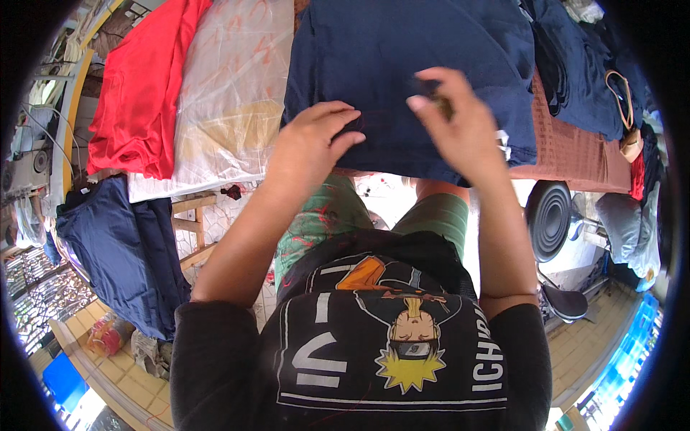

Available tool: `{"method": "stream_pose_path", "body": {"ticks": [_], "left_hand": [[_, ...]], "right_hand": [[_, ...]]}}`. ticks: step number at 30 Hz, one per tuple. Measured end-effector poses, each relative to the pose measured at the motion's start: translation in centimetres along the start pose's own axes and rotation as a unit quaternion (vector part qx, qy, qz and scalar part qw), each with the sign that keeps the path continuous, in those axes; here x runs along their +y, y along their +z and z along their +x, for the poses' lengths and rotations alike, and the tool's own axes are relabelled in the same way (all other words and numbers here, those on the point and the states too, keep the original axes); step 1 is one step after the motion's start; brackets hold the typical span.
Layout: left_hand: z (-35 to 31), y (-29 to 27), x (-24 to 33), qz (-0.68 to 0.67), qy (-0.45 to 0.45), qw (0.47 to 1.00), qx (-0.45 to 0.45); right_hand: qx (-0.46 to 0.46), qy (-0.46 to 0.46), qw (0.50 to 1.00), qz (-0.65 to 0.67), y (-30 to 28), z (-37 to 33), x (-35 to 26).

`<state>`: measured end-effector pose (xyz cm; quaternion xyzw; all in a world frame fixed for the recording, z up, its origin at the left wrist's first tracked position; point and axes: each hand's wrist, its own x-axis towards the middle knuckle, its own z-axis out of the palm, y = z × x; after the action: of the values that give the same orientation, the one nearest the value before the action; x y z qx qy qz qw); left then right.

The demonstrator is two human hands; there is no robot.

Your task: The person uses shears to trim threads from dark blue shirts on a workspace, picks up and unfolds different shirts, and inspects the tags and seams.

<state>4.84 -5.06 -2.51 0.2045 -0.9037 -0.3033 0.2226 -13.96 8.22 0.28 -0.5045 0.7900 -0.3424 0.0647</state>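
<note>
- Left hand (316,136), over the near left part of the navy cloth (410,43): fingers bent, thumb slightly apart from them; whether a fold is pinched, I cannot tell.
- Right hand (460,118), over the navy cloth's near right part: curled around a small dark and yellowish item (445,108), too blurred to name.
- Navy cloth itself, spread beneath both hands: probably light, limp and smooth, likelier to slide or crease than break. Its near edge seems the best hold, pinched toward each corner.
- Dark garment (129,251), lower left of the navy cloth, hanging in loose folds.
- Red cloth (144,93), well left of the navy cloth, glossy and draped.
- Plastic sheet (230,93), just left of the navy cloth, clear and wrinkled; probably slick.
- White label (503,147), at the navy cloth's near right edge.
- Brown cloth (575,154), right of the navy cloth, textured.
- Dark folded pile (582,72), right beside the navy cloth; it could hamper lifting that side.
- Tan loop (624,93), farther right of the navy cloth.
</note>
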Motion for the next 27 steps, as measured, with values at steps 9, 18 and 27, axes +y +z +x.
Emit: {"method": "stream_pose_path", "body": {"ticks": [9,18,27], "left_hand": [[-1.3,2.9,-1.4,0.013,-0.035,0.999,0.02],[-1.2,3.0,-1.3,0.009,-0.024,0.998,0.052],[-0.4,2.9,-1.4,0.041,-0.008,0.996,0.078]], "right_hand": [[-0.027,-0.024,0.989,0.147,6.1,-1.6,0.9],[-0.039,-0.01,0.985,0.166,5.7,-1.6,1.0],[-0.037,-0.009,0.982,0.186,5.8,-1.5,1.2]]}}
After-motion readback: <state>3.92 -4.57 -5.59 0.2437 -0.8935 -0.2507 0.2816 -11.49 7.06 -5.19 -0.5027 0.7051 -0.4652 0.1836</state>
